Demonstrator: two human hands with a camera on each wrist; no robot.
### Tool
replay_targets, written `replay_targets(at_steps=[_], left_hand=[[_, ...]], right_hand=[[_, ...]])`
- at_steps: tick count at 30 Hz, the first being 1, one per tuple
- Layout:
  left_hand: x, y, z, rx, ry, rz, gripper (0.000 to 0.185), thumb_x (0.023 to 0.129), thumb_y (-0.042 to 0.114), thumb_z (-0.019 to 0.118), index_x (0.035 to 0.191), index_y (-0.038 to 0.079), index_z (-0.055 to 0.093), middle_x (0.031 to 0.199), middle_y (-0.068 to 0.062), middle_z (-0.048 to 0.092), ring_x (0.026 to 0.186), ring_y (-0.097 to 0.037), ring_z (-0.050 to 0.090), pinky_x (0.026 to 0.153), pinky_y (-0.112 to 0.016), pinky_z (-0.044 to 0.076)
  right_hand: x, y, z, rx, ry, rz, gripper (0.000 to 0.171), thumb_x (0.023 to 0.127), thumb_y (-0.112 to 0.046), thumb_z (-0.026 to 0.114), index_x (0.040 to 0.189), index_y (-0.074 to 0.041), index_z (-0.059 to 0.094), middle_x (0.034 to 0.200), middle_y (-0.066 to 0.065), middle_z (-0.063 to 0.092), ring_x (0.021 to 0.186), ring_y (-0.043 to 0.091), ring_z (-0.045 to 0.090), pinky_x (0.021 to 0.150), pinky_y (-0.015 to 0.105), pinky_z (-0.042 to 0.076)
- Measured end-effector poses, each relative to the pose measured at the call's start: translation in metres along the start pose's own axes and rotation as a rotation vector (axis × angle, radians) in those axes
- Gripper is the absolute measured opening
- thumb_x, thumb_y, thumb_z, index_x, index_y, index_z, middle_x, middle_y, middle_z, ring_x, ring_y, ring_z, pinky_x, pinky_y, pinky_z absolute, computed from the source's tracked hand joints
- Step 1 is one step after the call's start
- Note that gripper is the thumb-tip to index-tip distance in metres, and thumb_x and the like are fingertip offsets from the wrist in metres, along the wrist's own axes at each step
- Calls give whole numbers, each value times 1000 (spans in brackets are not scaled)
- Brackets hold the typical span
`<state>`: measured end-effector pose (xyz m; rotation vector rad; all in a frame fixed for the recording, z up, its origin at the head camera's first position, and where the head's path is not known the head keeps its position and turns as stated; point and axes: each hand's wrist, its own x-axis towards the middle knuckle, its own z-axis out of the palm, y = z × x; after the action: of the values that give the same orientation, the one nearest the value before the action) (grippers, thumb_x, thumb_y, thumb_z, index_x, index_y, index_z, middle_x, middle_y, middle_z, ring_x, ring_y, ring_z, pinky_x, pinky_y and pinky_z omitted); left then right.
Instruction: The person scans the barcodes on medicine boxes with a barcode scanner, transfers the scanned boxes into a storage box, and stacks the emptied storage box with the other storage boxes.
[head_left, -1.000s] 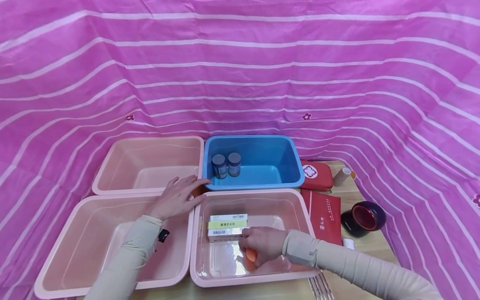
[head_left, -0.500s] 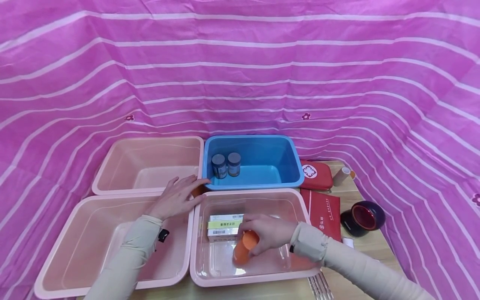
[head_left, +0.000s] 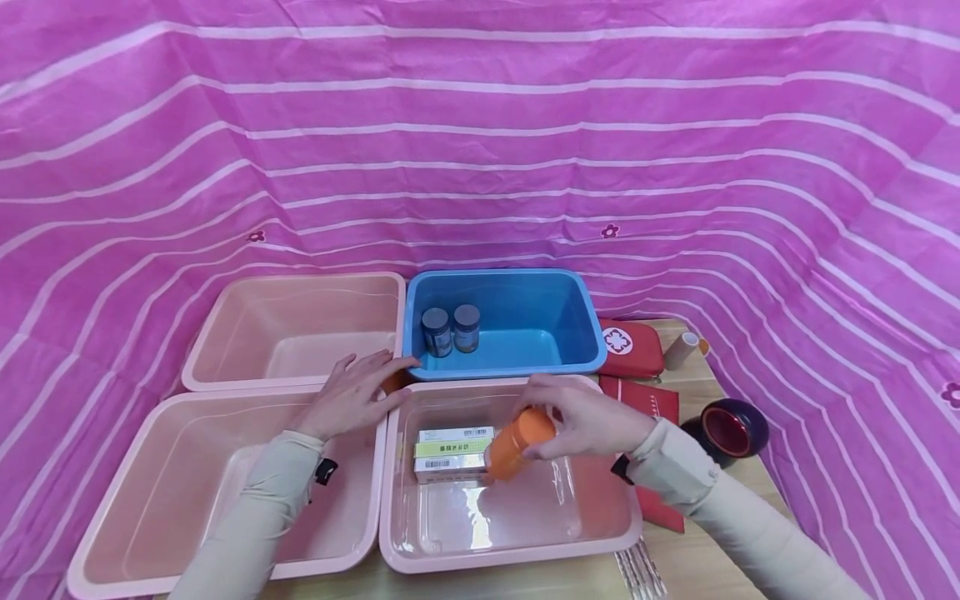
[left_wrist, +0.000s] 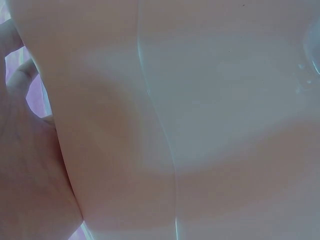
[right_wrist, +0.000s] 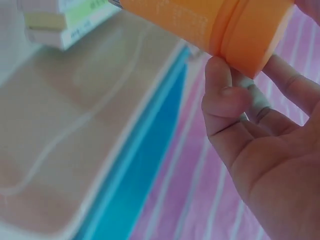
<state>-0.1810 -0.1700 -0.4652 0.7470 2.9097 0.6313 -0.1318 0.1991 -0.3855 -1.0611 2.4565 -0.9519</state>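
My right hand (head_left: 588,418) holds a tilted orange bottle (head_left: 512,448) by its cap end, above the floor of the front right pink tub (head_left: 510,562). In the right wrist view, the fingers and thumb pinch the wide orange cap (right_wrist: 257,35). Left of the bottle, several slim medicine boxes (head_left: 452,446), white and green-yellow, lie side by side in the same tub. My left hand (head_left: 356,398) rests at the corner where the tubs meet, fingers extended and thumb spread. The left wrist view shows part of that hand (left_wrist: 25,155) against a tub's pink wall.
Two dark-lidded jars (head_left: 467,330) stand in the blue tub (head_left: 517,370) behind. Two more pink tubs are on the left. At right are a red case (head_left: 633,348), a pale roll (head_left: 681,350), a red flat packet (head_left: 663,402), a dark bowl (head_left: 735,429) and silvery strips (head_left: 641,570).
My right hand has lifted the orange bottle from the tub's front area and moved it back and right, exposing more of the boxes. The left hand stays put.
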Motion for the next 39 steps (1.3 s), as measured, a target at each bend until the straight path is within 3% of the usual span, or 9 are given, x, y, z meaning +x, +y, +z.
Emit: replay_targets(at_steps=[9,14,17,23,31,35,39], left_hand=[[1,0,0,4,3,9,55,98,49,63,150,35,50,157,-12,49,149,-40,38,119,-73,16],[0,0,1,-7,2,12,55,98,47,64,150,36,50,158,-14,48,149,-41,38,119,-74,16],[1,-1,3,-9,-2,4,55,98,46,65,150,37,49,159,-14,47,150,-40,37,119,-74,15],[1,-1,3,-12,-14,-6,56,98,48,64,150,38,48,159,-13,46,151,-40,36,119,-73,14],[1,-2,2,-11,-22,-17,57,97,49,64,151,38,48,160,-12,45,151,-39,35,119,-73,14],[1,-2,3,-11,-23,-23,58,97,49,64,151,38,47,160,-12,45,151,-39,35,120,-73,14],[2,-1,3,-6,-23,-26,57,98,49,64,151,38,48,160,-12,46,151,-39,35,120,-73,14]], right_hand=[[-48,15,-36,19,285,64,34,84,-24,86,113,-24,68,103,-8,64,85,14,62,67,27,59],[-83,24,-50,-49,472,192,31,84,-18,86,110,-15,70,99,-2,65,80,12,65,68,23,60],[-105,33,-55,-28,579,257,30,84,-12,85,109,-9,70,99,1,65,78,9,68,69,20,60],[-152,60,-53,22,764,413,31,85,-8,84,111,-1,69,90,-17,69,80,-4,68,68,12,55],[-189,96,-44,34,841,649,38,89,-26,83,111,0,67,80,-23,66,71,-3,63,58,19,54],[-198,111,-41,-31,845,752,41,88,-36,82,109,-2,70,77,-23,63,69,-4,58,57,20,50],[-203,124,-33,-108,830,849,50,87,-45,81,109,-2,69,85,-6,69,68,-2,52,56,20,45]])
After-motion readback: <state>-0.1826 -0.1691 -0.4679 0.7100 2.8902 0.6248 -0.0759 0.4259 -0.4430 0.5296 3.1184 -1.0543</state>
